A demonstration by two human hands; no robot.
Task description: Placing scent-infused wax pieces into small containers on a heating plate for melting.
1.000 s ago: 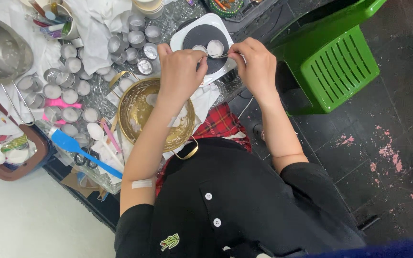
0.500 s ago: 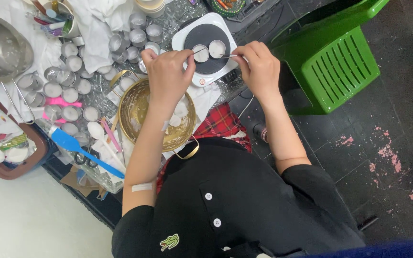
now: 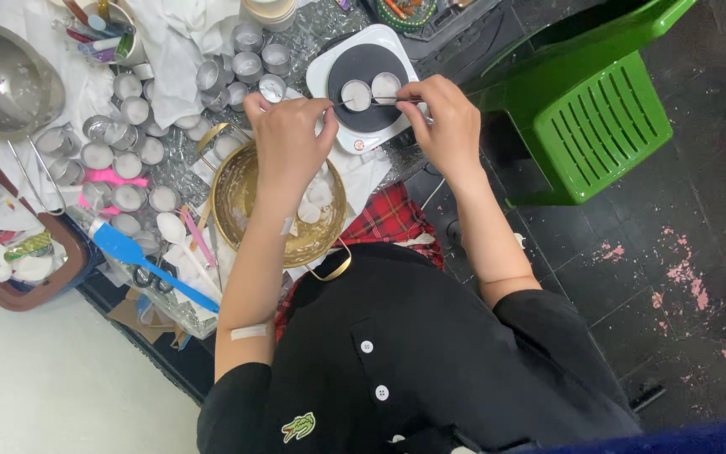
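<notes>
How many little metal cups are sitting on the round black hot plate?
2. One little metal cup sits left of centre on the hot plate, the other cup beside it to the right. The right hand covers the plate's edge and may hide more.

I see two small round metal cups (image 3: 370,91), filled with pale wax, sitting upright side by side on the dark round plate of a white hotplate (image 3: 326,74). A thin metal rod (image 3: 380,101) lies horizontally just over them.
</notes>
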